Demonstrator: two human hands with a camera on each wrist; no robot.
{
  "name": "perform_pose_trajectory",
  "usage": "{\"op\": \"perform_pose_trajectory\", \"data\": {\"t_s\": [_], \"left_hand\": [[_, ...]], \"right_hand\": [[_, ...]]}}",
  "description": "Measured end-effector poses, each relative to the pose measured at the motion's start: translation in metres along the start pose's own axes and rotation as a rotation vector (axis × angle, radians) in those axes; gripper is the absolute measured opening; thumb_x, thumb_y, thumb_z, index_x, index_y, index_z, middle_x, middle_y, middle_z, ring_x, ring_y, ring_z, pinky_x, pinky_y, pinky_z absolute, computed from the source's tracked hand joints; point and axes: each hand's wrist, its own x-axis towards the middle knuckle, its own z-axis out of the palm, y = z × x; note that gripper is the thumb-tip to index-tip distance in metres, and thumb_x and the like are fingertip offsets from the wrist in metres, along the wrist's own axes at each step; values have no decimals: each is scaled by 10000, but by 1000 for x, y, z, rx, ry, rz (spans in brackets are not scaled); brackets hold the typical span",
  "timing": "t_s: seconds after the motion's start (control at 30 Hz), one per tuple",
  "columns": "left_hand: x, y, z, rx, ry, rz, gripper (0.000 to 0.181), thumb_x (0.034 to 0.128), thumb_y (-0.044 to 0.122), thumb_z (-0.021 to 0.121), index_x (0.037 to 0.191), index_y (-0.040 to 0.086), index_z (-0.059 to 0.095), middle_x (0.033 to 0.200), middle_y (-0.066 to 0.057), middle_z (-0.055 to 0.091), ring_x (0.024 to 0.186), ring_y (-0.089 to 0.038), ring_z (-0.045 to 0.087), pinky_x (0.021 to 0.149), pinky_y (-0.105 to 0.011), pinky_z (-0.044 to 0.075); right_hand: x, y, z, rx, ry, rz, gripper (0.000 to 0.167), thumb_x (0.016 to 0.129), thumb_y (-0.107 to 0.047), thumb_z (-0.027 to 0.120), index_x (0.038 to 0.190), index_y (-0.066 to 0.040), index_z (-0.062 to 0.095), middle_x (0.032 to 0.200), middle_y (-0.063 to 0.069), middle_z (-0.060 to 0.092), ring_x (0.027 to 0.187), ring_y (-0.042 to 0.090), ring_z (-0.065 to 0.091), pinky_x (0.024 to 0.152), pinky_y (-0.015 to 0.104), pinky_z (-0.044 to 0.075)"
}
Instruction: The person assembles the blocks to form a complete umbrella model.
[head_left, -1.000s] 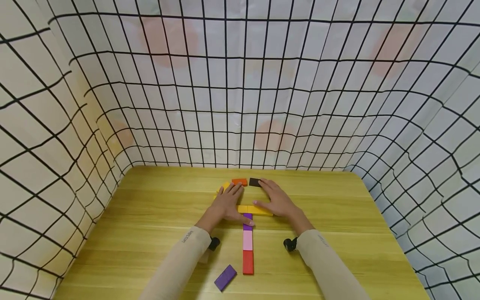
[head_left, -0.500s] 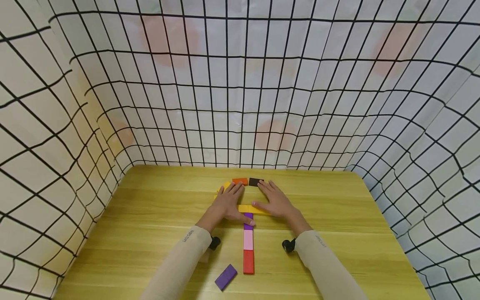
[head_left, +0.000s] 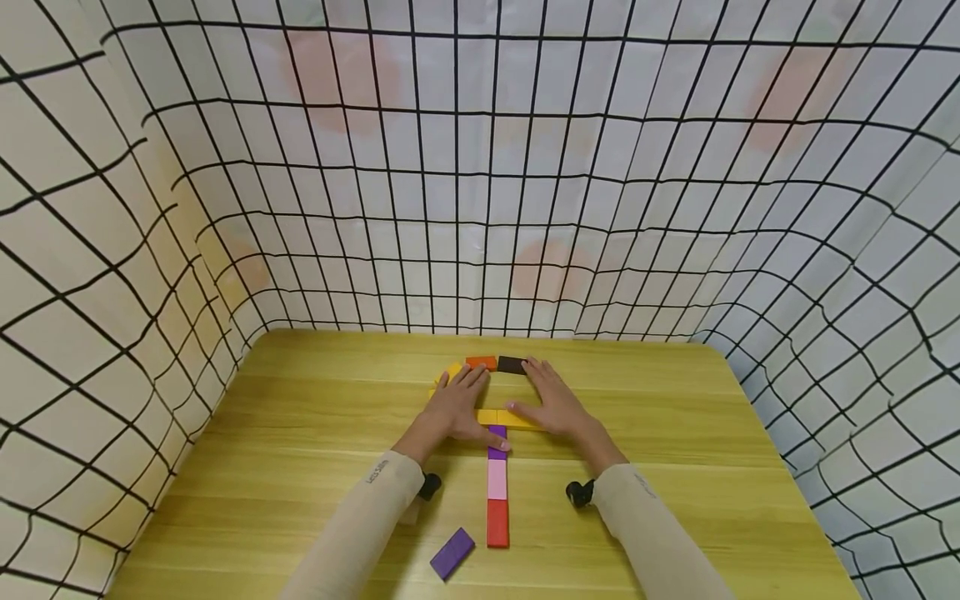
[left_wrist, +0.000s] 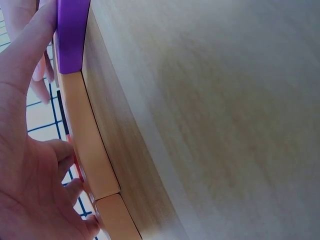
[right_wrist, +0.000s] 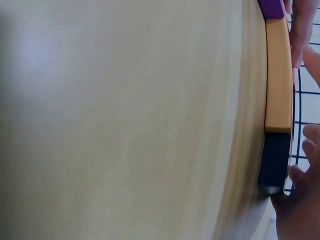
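Observation:
Flat coloured blocks lie on the wooden table. My left hand (head_left: 455,414) is spread over the left part, fingers straight, their tips by the orange-red block (head_left: 481,363); its thumb lies over the purple block (head_left: 497,432). My right hand (head_left: 558,406) is spread too, fingertips at the black block (head_left: 512,365) and thumb at the yellow block (head_left: 517,419). Under the yellow row, the purple, pink (head_left: 497,479) and red (head_left: 497,523) blocks form a straight column. More yellow blocks (head_left: 452,372) are partly hidden by the left hand. A dark block (right_wrist: 275,160) ends the yellow row in the right wrist view.
A loose purple block (head_left: 452,554) lies slanted near the front, left of the column. A pale block (head_left: 409,512) is partly hidden beneath the left sleeve. Black netting (head_left: 480,250) before a white sheet encloses the table's (head_left: 315,442) back and sides.
The right fingertips shift slightly left, then back right, beside the black block. The left hand and the blocks look unmoved, apart from a slight drift of the head view.

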Motion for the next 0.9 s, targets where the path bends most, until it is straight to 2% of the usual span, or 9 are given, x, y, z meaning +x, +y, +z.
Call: {"op": "perform_pose_trajectory", "data": {"t_s": [0.1, 0.27, 0.47, 0.9], "left_hand": [[0, 0, 1, 2, 1, 1, 1408, 620, 947, 654, 1671, 159, 147, 1752, 1, 81, 1620, -277, 82, 1296, -581, 75], [0, 0, 0, 3, 0, -1, 1416, 614, 948, 657, 1672, 161, 140, 1752, 4, 77, 1621, -267, 74, 1298, -577, 73], [1, -1, 1, 1, 3, 1, 1406, 619, 944, 658, 1672, 167, 143, 1752, 12, 80, 1622, -263, 70, 1298, -578, 70], [2, -1, 3, -1, 5, 3, 1407, 619, 946, 655, 1670, 158, 152, 1751, 6, 87, 1621, -266, 71, 1297, -582, 68]], "right_hand": [[-6, 4, -1, 40, 36, 40, 936, 965, -642, 575, 1650, -105, 231, 1737, 92, 139, 1592, 374, 152, 1247, 633, 223], [-14, 9, -2, 53, 85, 63, 873, 972, -606, 589, 1620, -88, 317, 1697, 129, 240, 1543, 402, 273, 1212, 650, 290], [-17, 11, -3, 50, 57, 48, 851, 982, -604, 573, 1614, -84, 338, 1689, 121, 280, 1551, 372, 282, 1242, 604, 269], [-19, 7, 0, 56, 33, 31, 850, 987, -569, 587, 1622, -76, 311, 1710, 98, 249, 1572, 367, 235, 1251, 618, 230]]}}
